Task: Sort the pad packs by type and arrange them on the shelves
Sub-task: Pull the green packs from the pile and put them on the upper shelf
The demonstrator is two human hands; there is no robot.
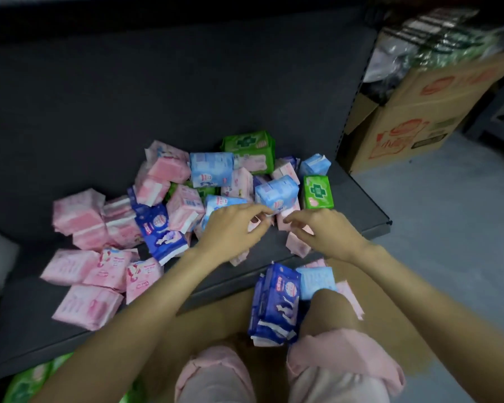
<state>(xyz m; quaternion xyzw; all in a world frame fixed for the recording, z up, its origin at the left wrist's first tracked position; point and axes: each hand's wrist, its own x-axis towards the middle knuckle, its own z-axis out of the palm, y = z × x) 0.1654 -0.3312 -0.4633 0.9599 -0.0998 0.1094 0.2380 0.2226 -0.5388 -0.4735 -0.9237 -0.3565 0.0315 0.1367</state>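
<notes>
Both hands, left hand and right hand, pinch a small pale-pink plastic pad pack just below the light-blue plastic pad pack on the dark shelf; loose two-finger grip, risk of dropping it into the mixed heap.

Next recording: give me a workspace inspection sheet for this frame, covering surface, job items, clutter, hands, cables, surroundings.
Surface: dark shelf board, rear half bare.
Job's things: mixed pile of pad packs; pink packs at left, dark blue pack, light blue pack, green pack; dark blue stack on the person's lap.
Clutter: nothing seen.
Hands: left hand and right hand reach into the pile, fingers curled; grip unclear.
Cables: nothing seen.
Surroundings: cardboard box on the floor at right, plastic-wrapped goods on top.
</notes>
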